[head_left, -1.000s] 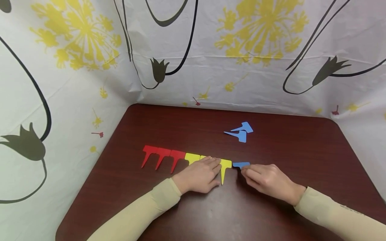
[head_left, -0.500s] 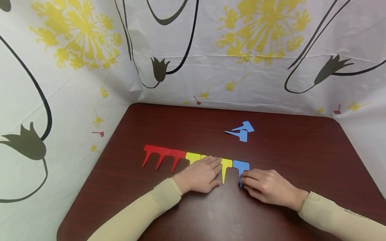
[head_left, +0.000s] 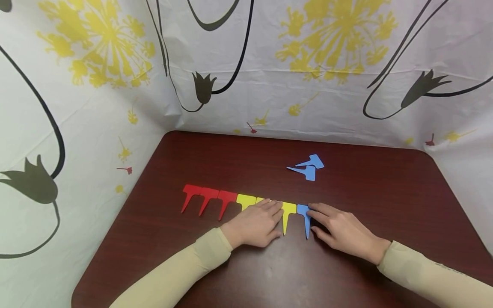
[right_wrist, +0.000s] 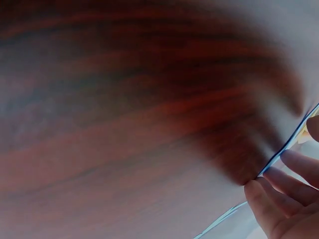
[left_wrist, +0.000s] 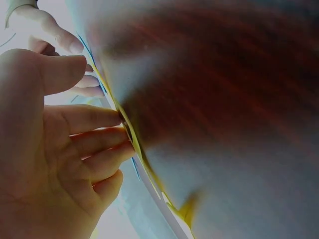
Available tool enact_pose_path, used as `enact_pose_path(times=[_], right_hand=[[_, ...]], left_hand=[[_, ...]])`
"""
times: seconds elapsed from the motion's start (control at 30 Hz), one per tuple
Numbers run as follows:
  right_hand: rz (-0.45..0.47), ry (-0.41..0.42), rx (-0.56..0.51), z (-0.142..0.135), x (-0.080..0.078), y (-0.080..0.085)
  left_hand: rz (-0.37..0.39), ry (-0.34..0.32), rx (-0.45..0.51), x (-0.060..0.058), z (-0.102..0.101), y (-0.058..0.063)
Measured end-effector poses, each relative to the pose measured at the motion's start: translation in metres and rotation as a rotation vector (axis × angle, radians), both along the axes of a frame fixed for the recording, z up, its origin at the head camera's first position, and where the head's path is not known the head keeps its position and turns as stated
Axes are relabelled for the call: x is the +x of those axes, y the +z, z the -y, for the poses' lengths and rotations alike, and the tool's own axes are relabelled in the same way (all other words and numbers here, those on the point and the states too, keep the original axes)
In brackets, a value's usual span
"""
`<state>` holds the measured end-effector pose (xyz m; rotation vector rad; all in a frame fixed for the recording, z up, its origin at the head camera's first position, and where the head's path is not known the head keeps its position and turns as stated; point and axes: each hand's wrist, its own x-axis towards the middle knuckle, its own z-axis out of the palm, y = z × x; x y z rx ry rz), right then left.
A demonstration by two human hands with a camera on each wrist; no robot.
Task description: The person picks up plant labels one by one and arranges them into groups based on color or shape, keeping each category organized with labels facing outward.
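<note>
Flat T-shaped plant labels lie in one row in the head view. My left hand (head_left: 256, 224) rests palm down across the yellow ones, its fingers extended on the middle label and covering most of it. To its right a yellow plant label (head_left: 289, 208) shows nearly whole. A blue plant label (head_left: 303, 209) lies close beside that one, stem toward me. My right hand (head_left: 343, 229) touches the blue label's right side with extended fingertips, hiding part of its head. In the right wrist view, the fingers (right_wrist: 294, 184) meet the blue label's thin edge.
Three red plant labels (head_left: 208, 194) form the row's left end. Two more blue plant labels (head_left: 309, 172) lie farther back, touching or slightly overlapping. Behind the dark wooden table (head_left: 231, 154) hangs a white patterned cloth (head_left: 239, 55), which also covers the sides.
My right hand has let go of the blue label's stem. Its fingers have straightened and moved up to the label's head. The left hand has stayed in place.
</note>
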<state>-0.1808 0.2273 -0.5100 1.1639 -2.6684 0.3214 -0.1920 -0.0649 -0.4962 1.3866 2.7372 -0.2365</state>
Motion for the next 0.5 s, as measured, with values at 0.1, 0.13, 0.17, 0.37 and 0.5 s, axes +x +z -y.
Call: enact_pose_path(times=[0.1, 0.13, 0.17, 0.37, 0.5], right_hand=[[-0.008, 0.013, -0.006, 0.0006, -0.0005, -0.0005], [-0.008, 0.014, -0.004, 0.0006, -0.0006, -0.0005], [-0.005, 0.015, -0.002, 0.0004, -0.0006, -0.0004], [0.013, 0.011, 0.006, 0.0, 0.0001, 0.0011], [0.028, 0.004, 0.008, 0.0003, 0.0006, 0.0016]], left_hand=[[-0.005, 0.002, -0.008, 0.0004, 0.0005, 0.0004], [-0.005, 0.004, -0.008, 0.0004, 0.0006, 0.0005], [-0.004, 0.004, -0.008, 0.0006, 0.0008, 0.0007], [0.007, 0.005, 0.005, 0.0007, 0.0016, 0.001], [0.004, 0.005, 0.019, 0.0, 0.0025, 0.0]])
